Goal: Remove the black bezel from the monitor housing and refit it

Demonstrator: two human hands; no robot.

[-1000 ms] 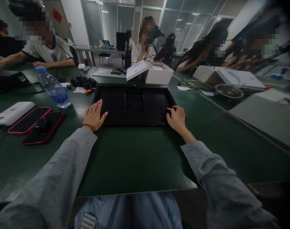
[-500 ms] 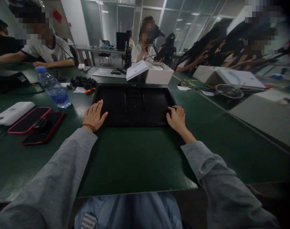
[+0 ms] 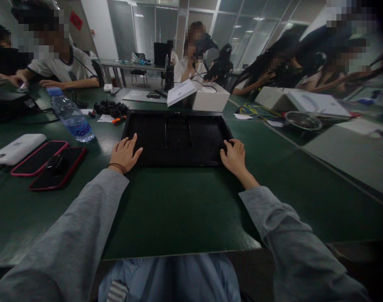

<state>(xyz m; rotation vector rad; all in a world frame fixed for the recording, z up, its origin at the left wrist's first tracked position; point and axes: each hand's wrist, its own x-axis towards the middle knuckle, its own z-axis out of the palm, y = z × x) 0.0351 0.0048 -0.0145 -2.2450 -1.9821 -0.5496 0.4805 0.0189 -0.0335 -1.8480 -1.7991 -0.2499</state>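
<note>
A black, shallow rectangular tray-like panel (image 3: 150, 156) with a raised rim lies flat on the green table in front of me. A narrow recessed bracket shape shows in its middle. My left hand (image 3: 124, 152) rests on the panel's left edge, palm down with fingers spread and thumb pointing inward. At the right edge lies my right hand (image 3: 234, 156), its fingers apart and slightly bent over the rim. Neither hand lifts the panel. The undersides of both hands are hidden.
To the left stand a water bottle (image 3: 72, 117), a white device (image 3: 18, 149) and two red-edged phones, one bearing a small black case (image 3: 55, 162). Beyond the panel sits an opened white box (image 3: 210, 100). Cables (image 3: 257, 112) and a clear bowl (image 3: 303, 121) lie right. Several people sit around.
My hands and the black panel stay practically still. At the far left, a co-worker's hands have come closer together, with something small and pale in one of them.
</note>
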